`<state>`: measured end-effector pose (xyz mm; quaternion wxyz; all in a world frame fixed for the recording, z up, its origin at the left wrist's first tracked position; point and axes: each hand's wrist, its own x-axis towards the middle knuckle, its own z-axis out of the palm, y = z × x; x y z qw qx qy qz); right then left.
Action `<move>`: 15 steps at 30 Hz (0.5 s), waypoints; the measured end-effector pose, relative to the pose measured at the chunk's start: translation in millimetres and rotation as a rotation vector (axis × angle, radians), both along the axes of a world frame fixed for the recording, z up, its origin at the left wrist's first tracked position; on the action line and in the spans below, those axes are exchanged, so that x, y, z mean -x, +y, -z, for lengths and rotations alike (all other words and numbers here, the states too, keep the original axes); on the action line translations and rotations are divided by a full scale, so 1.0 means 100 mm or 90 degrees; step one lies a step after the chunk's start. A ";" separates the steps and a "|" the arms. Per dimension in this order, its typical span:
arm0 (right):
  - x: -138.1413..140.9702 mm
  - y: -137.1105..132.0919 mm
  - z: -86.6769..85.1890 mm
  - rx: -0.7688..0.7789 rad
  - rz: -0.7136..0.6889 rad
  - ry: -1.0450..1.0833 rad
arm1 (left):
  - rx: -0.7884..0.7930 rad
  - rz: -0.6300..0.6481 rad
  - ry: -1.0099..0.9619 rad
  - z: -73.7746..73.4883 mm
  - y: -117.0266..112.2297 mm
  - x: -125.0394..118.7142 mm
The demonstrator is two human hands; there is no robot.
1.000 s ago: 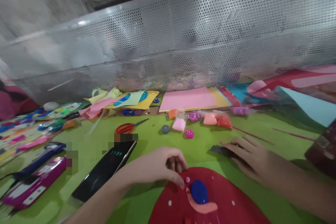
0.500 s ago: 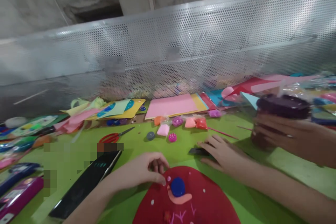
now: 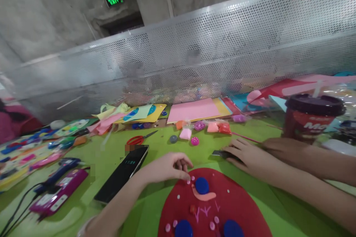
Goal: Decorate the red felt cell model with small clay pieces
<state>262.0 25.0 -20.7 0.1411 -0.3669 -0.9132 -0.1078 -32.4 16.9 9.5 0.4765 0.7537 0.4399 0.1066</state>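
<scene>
My left hand (image 3: 171, 168) has its fingers curled and its thumb apart from them. The thumb tip rests at the upper left edge of a red rounded disc (image 3: 236, 200), beside small pink dots (image 3: 193, 178). The disc bears blue round pieces (image 3: 202, 185), a peach curved strip (image 3: 204, 196) and pink branching lines. Flat on the green table (image 3: 155, 144), my right hand (image 3: 247, 154) has its fingers stretched over a dark flat tool (image 3: 220, 153); its kind is unclear. Behind my right wrist, another person's hand (image 3: 278, 145) lies near a dark lidded cup (image 3: 308, 118).
Red-handled scissors (image 3: 136, 140) and a black phone (image 3: 122, 174) lie left of the disc. Farther left are a purple power strip (image 3: 59, 192) and cords. Small clay packets (image 3: 213, 127), a pink dotted ball (image 3: 195, 141) and coloured paper (image 3: 194, 111) lie before a perforated metal panel (image 3: 217, 33).
The other person's hand has let go of the cup and moved lower. My view has shifted, showing more of the disc. My hands keep nearly the same places, and a pink dot shows at my left thumb.
</scene>
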 end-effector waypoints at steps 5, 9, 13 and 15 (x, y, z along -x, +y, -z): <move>0.02 -0.03 -0.03 -0.012 0.002 -0.011 | 0.007 0.002 -0.006 0.02 0.00 0.01; 0.01 -0.02 -0.02 -0.010 0.007 -0.027 | 0.010 0.001 -0.005 0.01 0.00 0.01; 0.01 0.01 0.00 -0.001 0.005 -0.022 | 0.000 -0.007 0.018 -0.03 -0.01 0.00; 0.00 0.02 0.02 -0.004 0.009 -0.015 | -0.007 -0.004 0.023 -0.03 -0.01 -0.01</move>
